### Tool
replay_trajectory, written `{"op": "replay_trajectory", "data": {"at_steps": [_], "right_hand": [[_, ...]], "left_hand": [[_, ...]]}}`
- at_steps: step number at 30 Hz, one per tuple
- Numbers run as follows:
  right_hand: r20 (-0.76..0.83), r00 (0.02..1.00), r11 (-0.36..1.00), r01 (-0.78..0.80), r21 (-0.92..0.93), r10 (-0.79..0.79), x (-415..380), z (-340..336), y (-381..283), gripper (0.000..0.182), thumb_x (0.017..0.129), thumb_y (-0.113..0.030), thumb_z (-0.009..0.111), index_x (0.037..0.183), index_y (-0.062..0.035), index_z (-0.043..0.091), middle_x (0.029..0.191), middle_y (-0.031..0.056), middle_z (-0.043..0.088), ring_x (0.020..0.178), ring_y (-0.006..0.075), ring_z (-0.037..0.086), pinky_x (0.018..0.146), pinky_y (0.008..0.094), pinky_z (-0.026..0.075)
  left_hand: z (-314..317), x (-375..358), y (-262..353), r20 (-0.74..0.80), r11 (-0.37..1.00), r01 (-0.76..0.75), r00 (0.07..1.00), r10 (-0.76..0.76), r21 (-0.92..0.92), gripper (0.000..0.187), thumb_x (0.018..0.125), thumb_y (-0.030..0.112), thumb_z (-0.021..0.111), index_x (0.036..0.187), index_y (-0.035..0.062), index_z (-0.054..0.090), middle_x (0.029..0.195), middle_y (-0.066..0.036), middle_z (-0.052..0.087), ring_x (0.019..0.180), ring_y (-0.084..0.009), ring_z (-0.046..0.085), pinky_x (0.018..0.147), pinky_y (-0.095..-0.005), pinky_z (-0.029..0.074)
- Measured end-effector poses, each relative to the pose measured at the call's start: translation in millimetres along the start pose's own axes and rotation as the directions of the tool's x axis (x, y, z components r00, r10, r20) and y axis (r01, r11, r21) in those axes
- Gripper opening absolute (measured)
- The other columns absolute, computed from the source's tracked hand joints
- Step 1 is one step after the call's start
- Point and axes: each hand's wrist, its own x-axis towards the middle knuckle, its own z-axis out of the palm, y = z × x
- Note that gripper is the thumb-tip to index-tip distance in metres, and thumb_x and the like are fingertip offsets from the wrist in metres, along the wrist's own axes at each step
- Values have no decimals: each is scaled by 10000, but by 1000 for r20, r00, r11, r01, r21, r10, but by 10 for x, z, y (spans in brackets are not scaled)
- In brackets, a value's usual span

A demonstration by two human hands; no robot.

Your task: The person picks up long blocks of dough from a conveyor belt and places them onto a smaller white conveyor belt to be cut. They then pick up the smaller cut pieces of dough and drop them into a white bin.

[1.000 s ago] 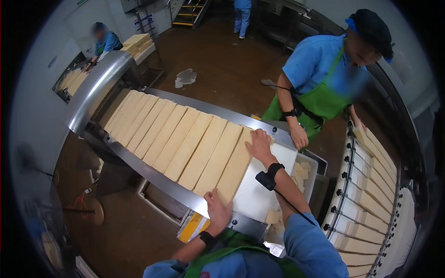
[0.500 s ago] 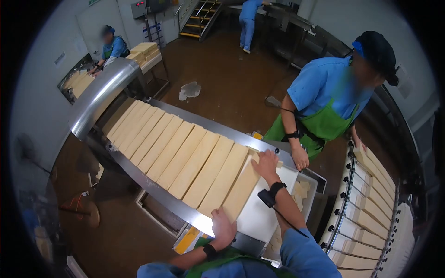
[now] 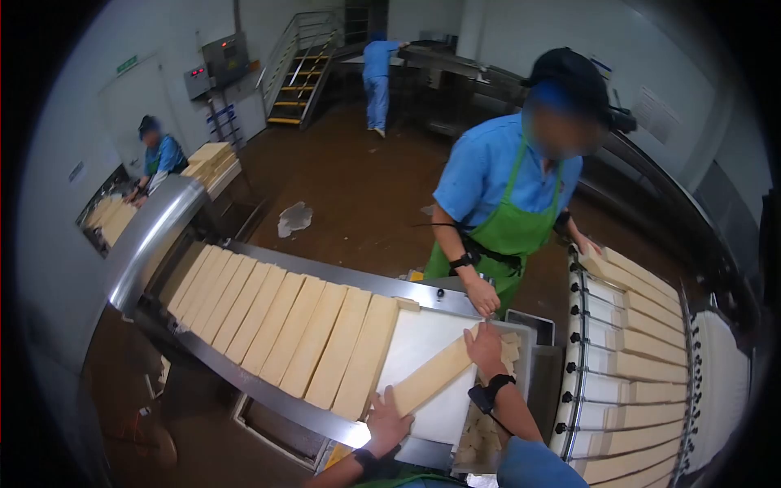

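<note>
A long pale-yellow slab lies slantwise over the white conveyor surface, held by its two ends. My left hand grips the near end, fingers bent round its edge. At the far end, my right hand has its fingers over the slab's edge. To the left, a row of similar slabs lies side by side on the belt, with a gap between it and the held one. A small offcut rests at the row's far right corner.
Right of the belt stands a bin of broken pieces. Farther right, a second conveyor carries more slabs. A co-worker in a green apron stands across from me, one hand on those slabs. A curved steel cover spans the belt's left end.
The slab in my hands has come away from the row to the right and turned more slantwise. My view has shifted, and the co-worker's head and body have turned.
</note>
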Motion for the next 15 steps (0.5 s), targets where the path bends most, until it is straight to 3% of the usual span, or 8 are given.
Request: {"op": "replay_trajectory", "data": {"at_steps": [5, 10, 11, 13, 15], "right_hand": [[119, 987, 985, -126, 122, 112, -183, -238, 13, 567, 968, -468, 648, 1154, 67, 623, 1116, 272, 669, 1085, 435, 648, 943, 496, 531], [-66, 950, 938, -289, 190, 306, -891, -760, 190, 549, 937, -451, 683, 1175, 40, 625, 1111, 243, 656, 1075, 413, 640, 917, 498, 538], [-120, 922, 917, -338, 211, 368, -1088, -896, 279, 548, 927, -452, 695, 1179, 29, 619, 1109, 226, 652, 1087, 408, 629, 908, 499, 541], [-312, 845, 898, -382, 220, 435, -1548, -1243, 525, 529, 923, -402, 710, 1211, 27, 598, 1111, 214, 631, 1073, 399, 610, 893, 497, 530], [-361, 768, 848, -471, 241, 529, -2019, -1779, 787, 504, 923, -358, 716, 1220, 26, 582, 1098, 200, 609, 1055, 389, 594, 889, 497, 514]], "left_hand": [[107, 61, 104, 52, 986, 167, 985, -167, -8, 839, 687, 259, 915, 1345, 78, 427, 1283, -259, 460, 1028, -484, 632, 856, -547, 557], [88, -70, 214, 47, 999, 23, 999, -24, 25, 838, 671, 193, 908, 1378, 93, 468, 1302, -231, 460, 1150, -477, 556, 973, -544, 496], [113, -122, 278, 134, 998, -53, 990, 47, 44, 838, 671, 193, 908, 1378, 93, 468, 1302, -231, 460, 1150, -477, 556, 973, -544, 496], [233, -226, 506, 25, 970, -226, 973, 229, -91, 825, 701, 116, 877, 1416, 99, 465, 1317, -242, 448, 1180, -470, 550, 1001, -524, 479], [304, -373, 911, 103, 927, -345, 927, 361, -147, 802, 712, 82, 859, 1415, 98, 474, 1321, -240, 446, 1191, -469, 544, 1006, -517, 473]]}}
